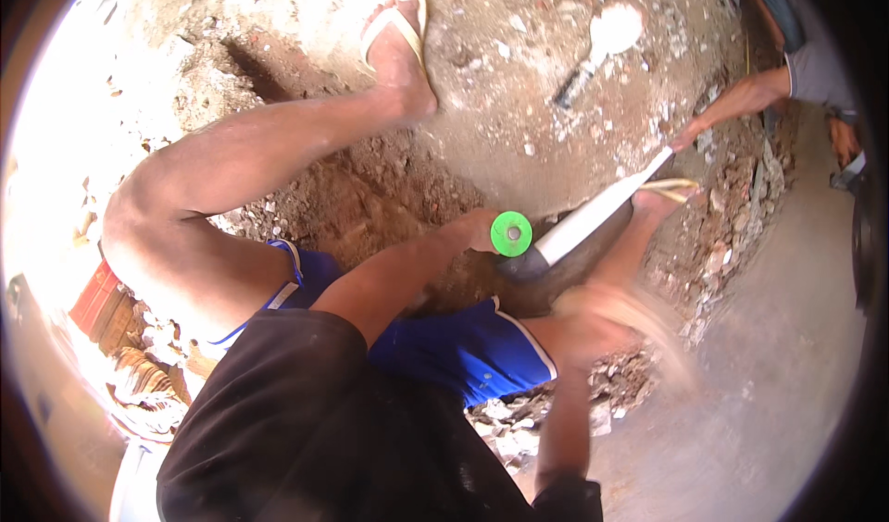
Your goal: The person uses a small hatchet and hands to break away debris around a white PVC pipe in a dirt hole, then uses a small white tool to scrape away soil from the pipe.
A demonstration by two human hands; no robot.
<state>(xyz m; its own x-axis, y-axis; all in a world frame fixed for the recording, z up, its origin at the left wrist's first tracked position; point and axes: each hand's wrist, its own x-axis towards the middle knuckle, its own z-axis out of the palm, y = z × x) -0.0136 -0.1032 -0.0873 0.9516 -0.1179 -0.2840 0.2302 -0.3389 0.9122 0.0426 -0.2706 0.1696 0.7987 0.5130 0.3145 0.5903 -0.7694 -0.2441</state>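
My left hand (481,230) is closed on a chisel (512,234), seen end-on: a round green guard with a grey metal head at its centre. Its lower part is hidden. My right hand (600,323) is over my right thigh, smeared by motion, with a pale blurred thing (659,332) reaching out of it. What that thing is cannot be made out. Close to the chisel lies the dark grey end of a white pipe (593,217), slanting up to the right. A co-worker's hand (683,140) touches its far end.
Broken soil and rubble (361,198) form a dug trench between my legs. A dark-handled tool with a pale blade (582,76) lies on the ground ahead. The co-worker's arm (750,96) comes in from the right. At lower left are reddish-brown objects (104,314).
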